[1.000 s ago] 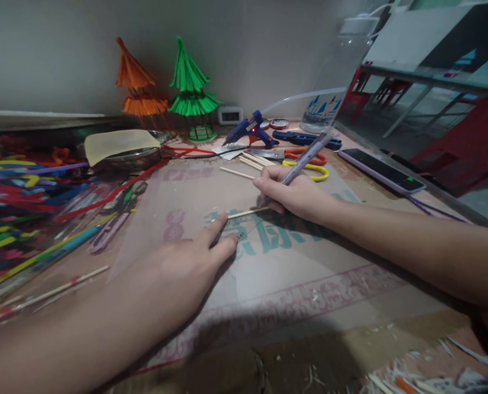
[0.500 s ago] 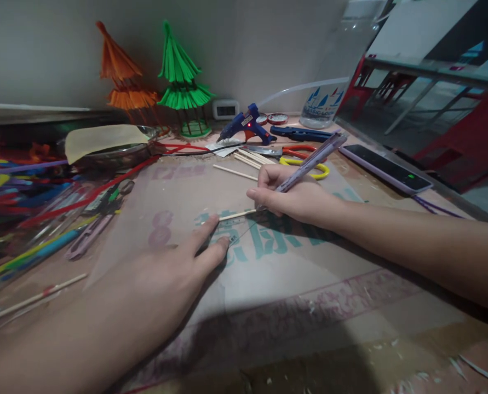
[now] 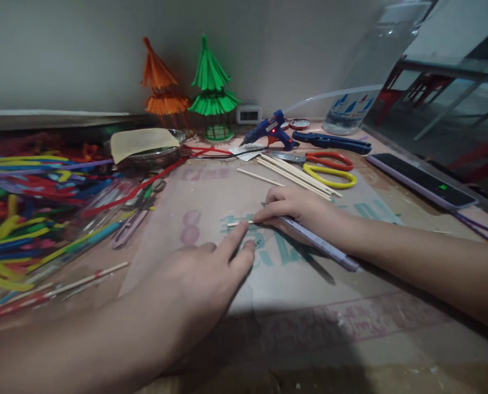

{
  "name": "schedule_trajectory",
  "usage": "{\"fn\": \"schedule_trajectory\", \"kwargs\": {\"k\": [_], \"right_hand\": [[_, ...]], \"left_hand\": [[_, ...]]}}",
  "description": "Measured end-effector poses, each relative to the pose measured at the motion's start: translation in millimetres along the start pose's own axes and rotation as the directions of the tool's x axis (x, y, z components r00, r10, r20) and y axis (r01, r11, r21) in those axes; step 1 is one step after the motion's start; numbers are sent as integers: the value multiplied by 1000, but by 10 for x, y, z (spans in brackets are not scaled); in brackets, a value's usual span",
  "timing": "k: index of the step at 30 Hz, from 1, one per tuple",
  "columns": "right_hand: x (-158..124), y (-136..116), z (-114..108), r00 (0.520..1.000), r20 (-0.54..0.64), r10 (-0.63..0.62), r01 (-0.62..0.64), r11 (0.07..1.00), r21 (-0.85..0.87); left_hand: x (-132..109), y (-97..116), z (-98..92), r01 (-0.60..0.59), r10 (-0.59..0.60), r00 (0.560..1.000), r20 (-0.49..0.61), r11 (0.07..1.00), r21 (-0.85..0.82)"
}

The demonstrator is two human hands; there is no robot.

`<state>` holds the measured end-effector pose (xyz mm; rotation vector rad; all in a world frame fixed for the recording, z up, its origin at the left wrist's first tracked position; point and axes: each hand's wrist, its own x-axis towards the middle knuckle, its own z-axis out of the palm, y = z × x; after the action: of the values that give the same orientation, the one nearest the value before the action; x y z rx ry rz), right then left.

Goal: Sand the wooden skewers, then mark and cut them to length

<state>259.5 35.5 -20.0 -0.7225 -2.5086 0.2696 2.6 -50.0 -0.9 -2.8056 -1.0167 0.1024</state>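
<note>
My left hand [image 3: 198,284] lies flat on the brown printed board [image 3: 293,306], fingers stretched out. Its index and middle fingertips press beside a short thin wooden stick [image 3: 239,223] and on a clear plastic piece [image 3: 264,241]. My right hand [image 3: 297,210] is closed, with its fingertips on the stick's right end. It also holds a purple pen [image 3: 323,249], which lies low under the hand and points down to the right.
Several wooden sticks [image 3: 297,174], red and yellow scissors [image 3: 329,167], a blue glue gun [image 3: 270,131], a blue knife [image 3: 334,143] and a phone [image 3: 422,180] lie behind. Coloured pipe cleaners [image 3: 26,219] pile up left. Orange [image 3: 161,82] and green [image 3: 213,82] paper trees stand by the wall.
The pen has swung from upright down to lying low under my right hand. My right fingertips have slid left along the stick. My left hand stays pressed down.
</note>
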Motion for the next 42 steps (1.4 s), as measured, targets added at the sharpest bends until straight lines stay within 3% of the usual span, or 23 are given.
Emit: {"fn": "schedule_trajectory", "kwargs": {"k": [4,8,11,16,21,26,31,35,42], "right_hand": [[-14,85,74,1000,-6,13,-13,1000,24],[-31,95,79,998,13,58,-59,997,56],[-43,95,76,994,40,97,-99,994,56],[-77,113,84,997,49,55,-56,998,18],[-75,32,44,994,90,68,-71,997,33],[-38,-84,-30,985,135,105,-110,993,32],[-44,-61,-20,985,139,105,-108,994,15],[-60,-29,6,988,111,103,-106,994,16],[-26,-107,-74,975,166,150,-157,987,28]], "left_hand": [[22,35,-88,-81,75,996,52,989,122],[47,83,-202,-81,57,980,192,989,122],[63,90,-242,-75,46,974,224,989,125],[64,63,-170,-72,57,987,154,993,95],[77,151,-145,-7,7,1000,5,990,144],[180,269,-240,47,-38,998,-53,985,165],[201,309,-164,76,-48,988,-144,977,200],[169,326,-89,75,-40,987,-157,971,229],[240,271,-157,50,-45,997,-55,995,88]]}}
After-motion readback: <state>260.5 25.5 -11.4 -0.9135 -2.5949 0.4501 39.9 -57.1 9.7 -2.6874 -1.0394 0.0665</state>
